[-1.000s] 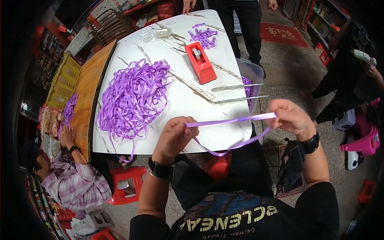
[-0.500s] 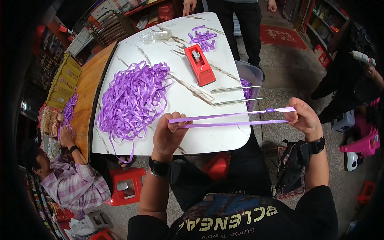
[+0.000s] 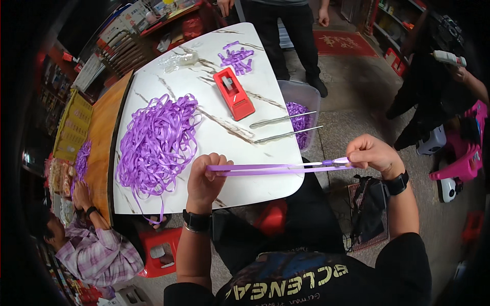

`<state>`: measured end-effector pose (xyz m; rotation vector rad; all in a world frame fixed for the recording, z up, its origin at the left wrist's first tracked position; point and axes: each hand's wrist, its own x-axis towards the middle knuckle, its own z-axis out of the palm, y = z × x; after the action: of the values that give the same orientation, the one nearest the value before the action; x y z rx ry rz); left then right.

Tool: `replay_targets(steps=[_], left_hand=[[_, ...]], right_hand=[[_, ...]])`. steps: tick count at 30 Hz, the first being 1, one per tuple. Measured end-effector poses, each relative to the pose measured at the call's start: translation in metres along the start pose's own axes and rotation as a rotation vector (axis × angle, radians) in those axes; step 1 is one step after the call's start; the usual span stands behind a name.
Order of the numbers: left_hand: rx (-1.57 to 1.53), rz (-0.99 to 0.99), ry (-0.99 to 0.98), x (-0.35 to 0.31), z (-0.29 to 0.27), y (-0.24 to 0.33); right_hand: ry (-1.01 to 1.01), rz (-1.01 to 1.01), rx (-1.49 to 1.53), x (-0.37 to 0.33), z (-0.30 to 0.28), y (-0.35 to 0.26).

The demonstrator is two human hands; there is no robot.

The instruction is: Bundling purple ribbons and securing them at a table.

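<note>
The left hand [image 3: 203, 176] curls round a purple ribbon loop [image 3: 250, 167], stretched past the surface [image 3: 275, 153]'s near right corner; the right hand [image 3: 371, 153] pinches its other end. Its join looks made; the ribbon heap [image 3: 155, 145] near the left edge looks unworked.

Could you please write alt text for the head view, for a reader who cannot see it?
A person's left hand and right hand hold a taut loop of purple ribbon over the edge of a white table. On it are a tangled purple ribbon pile, a red tape dispenser and two thin metal rods.
</note>
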<state>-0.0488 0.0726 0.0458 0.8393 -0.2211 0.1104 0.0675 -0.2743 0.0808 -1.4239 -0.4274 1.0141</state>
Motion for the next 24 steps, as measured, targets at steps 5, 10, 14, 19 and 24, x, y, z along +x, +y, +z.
replay_targets(steps=[5,10,14,19,24], left_hand=[[0.141,-0.03,-0.1,0.001,-0.003,-0.001],[0.431,-0.169,-0.062,-0.006,-0.016,0.008],[0.535,-0.304,-0.032,-0.005,0.003,0.016],[0.909,-0.544,-0.456,0.003,0.013,0.017],[1.027,-0.555,-0.728,0.014,0.035,-0.011]], right_hand=[[0.009,-0.057,0.031,-0.006,-0.002,-0.002],[0.03,-0.161,0.152,-0.007,-0.004,0.004],[0.086,-0.111,0.099,-0.011,-0.004,0.008],[0.119,-0.094,-0.063,-0.019,0.002,0.009],[0.124,-0.09,-0.127,-0.031,0.011,0.001]])
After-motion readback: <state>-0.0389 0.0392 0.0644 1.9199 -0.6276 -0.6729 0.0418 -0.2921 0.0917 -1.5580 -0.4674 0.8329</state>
